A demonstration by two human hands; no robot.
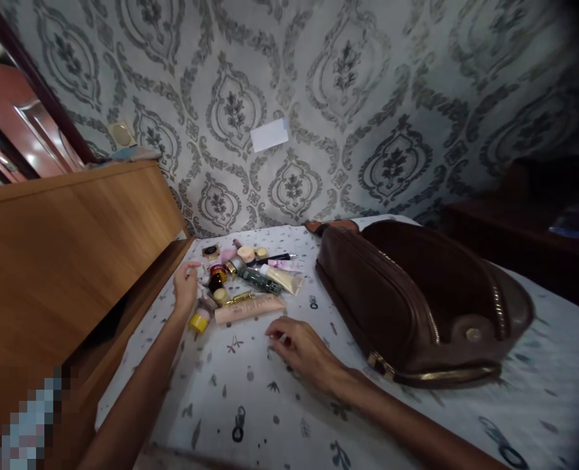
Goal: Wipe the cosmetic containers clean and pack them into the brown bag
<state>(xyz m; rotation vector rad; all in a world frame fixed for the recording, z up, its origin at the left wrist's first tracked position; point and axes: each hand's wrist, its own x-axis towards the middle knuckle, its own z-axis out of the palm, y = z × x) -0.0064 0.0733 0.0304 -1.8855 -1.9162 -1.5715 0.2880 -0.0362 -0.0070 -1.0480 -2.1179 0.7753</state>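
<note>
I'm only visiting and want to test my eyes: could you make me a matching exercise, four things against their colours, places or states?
Things:
1. bag
2. long tube
3. left hand
4. right hand

Descriptions:
A. peach-coloured, lying on the patterned cloth
B. left of the bag, fingers loosely curled
C. dark brown, its mouth wide open
D. at the left side of the clustered cosmetics

Right pairs: 1-C, 2-A, 3-D, 4-B.
</note>
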